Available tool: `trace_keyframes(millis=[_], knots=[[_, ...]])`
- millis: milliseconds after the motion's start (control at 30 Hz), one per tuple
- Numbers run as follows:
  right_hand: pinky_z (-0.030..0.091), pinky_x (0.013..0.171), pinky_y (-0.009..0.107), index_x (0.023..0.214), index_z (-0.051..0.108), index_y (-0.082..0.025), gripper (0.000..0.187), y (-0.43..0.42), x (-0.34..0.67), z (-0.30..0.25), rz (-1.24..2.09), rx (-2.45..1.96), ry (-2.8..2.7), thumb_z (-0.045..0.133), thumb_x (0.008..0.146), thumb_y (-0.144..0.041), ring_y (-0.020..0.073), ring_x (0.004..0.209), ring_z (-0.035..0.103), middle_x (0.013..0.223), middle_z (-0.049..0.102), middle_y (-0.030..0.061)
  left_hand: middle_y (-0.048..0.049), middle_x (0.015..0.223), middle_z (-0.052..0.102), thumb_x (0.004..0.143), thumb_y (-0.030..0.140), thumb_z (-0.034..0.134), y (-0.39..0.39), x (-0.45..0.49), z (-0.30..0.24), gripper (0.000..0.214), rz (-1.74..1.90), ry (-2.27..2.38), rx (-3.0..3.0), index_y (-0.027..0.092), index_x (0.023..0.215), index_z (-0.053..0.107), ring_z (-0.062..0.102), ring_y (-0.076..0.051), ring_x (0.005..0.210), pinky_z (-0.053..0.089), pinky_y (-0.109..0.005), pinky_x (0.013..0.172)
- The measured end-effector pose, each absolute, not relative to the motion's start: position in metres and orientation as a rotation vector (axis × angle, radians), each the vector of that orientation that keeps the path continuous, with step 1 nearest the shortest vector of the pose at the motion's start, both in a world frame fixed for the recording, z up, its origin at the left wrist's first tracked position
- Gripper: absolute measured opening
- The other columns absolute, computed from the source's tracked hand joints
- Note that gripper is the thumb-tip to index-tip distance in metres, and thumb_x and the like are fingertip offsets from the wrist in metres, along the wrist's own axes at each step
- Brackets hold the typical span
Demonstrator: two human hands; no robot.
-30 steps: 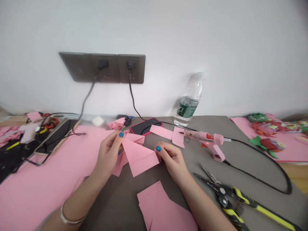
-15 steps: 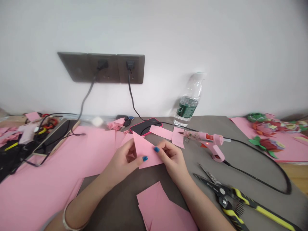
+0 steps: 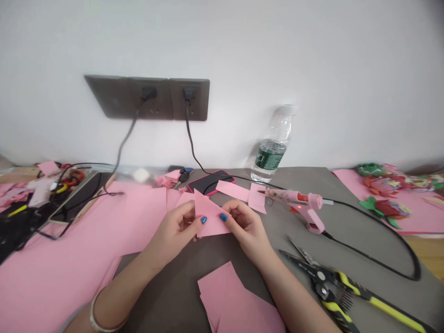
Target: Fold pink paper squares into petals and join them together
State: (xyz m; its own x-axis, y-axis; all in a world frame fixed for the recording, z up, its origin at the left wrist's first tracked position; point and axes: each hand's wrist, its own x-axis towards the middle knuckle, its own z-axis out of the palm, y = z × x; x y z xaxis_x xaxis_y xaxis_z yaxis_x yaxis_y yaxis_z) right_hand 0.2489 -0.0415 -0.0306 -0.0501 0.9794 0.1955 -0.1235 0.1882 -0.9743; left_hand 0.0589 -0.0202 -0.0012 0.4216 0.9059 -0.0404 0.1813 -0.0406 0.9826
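Observation:
A folded piece of pink paper (image 3: pixel 212 218) is held up above the grey table, its pointed corner toward the wall. My left hand (image 3: pixel 180 224) pinches its left side, thumb on the near face and the other fingers behind. On the right side, my right hand (image 3: pixel 244 224) grips the sloping edge between thumb and curled fingers. Just below the hands lies a small stack of pink paper pieces (image 3: pixel 239 298). Beyond the held paper are a phone with a pink rim (image 3: pixel 217 178) and loose pink strips (image 3: pixel 233 190).
To the right rest a pink glue gun (image 3: pixel 305 203) with a lit red light and yellow-black pliers (image 3: pixel 322 277). A water bottle (image 3: pixel 269 155) stands by the wall. Large pink sheets (image 3: pixel 69 277) and another phone (image 3: pixel 81 196) lie left. Paper flowers (image 3: pixel 388 208) sit far right.
My left thumb has slid up and back along the paper. The paper and my right hand have shifted slightly, with both hands still gripping it.

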Motion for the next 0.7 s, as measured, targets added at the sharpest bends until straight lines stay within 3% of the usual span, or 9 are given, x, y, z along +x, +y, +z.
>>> trace_keyframes(millis=[167,300,433,500,600,700], knots=[[0.042,0.062,0.025,0.091,0.066,-0.021,0.020,-0.0427,0.2499,-0.0298,1.198,-0.920,-1.287,0.066,0.091,-0.041,0.0150,0.071,0.055,0.084,0.064,0.0028,-0.0044,0.094,0.066,0.092,0.028,0.058,-0.0235,0.0596,-0.0028,0.019,0.747,1.005,1.476,0.019,0.108,0.062,0.063,-0.016,0.074,0.052,-0.023,0.060],[0.045,0.068,0.028,0.089,0.067,-0.022,0.018,-0.0405,0.2518,-0.0311,1.153,-0.912,-1.274,0.066,0.091,-0.040,0.0182,0.078,0.059,0.085,0.065,0.0041,-0.0019,0.091,0.066,0.092,0.023,0.056,-0.0212,0.0582,-0.0006,0.011,0.765,0.918,1.528,0.021,0.098,0.065,0.060,-0.012,0.064,0.052,-0.023,0.060],[0.045,0.067,0.029,0.083,0.068,-0.022,0.013,-0.0383,0.2546,-0.0328,1.067,-0.907,-1.264,0.062,0.091,-0.030,0.0188,0.077,0.059,0.084,0.065,0.0044,-0.0053,0.098,0.072,0.089,0.014,0.048,-0.0190,0.0554,0.0038,0.024,0.811,0.888,1.633,0.021,0.095,0.070,0.067,-0.021,0.097,0.052,-0.031,0.087],[0.045,0.065,0.029,0.081,0.068,-0.022,0.014,-0.0393,0.2549,-0.0314,1.011,-0.935,-1.277,0.059,0.090,-0.025,0.0189,0.075,0.059,0.082,0.065,0.0044,-0.0063,0.106,0.073,0.088,0.011,0.042,-0.0189,0.0548,0.0045,0.033,0.784,0.905,1.680,0.021,0.096,0.073,0.065,-0.022,0.106,0.050,-0.033,0.093],[0.047,0.068,0.032,0.081,0.068,-0.021,0.017,-0.0427,0.2527,-0.0284,0.919,-0.944,-1.353,0.055,0.092,-0.024,0.0204,0.077,0.061,0.081,0.066,0.0056,-0.0065,0.102,0.073,0.090,0.015,0.045,-0.0194,0.0563,0.0023,0.027,0.762,0.940,1.692,0.021,0.093,0.071,0.066,-0.023,0.101,0.052,-0.032,0.085],[0.048,0.066,0.030,0.087,0.068,-0.021,0.012,-0.0446,0.2487,-0.0295,0.905,-0.940,-1.383,0.059,0.093,-0.026,0.0191,0.074,0.061,0.082,0.066,0.0055,-0.0035,0.088,0.073,0.090,0.028,0.061,-0.0197,0.0594,-0.0014,0.011,0.761,0.998,1.598,0.021,0.097,0.065,0.068,-0.021,0.088,0.053,-0.029,0.076]])
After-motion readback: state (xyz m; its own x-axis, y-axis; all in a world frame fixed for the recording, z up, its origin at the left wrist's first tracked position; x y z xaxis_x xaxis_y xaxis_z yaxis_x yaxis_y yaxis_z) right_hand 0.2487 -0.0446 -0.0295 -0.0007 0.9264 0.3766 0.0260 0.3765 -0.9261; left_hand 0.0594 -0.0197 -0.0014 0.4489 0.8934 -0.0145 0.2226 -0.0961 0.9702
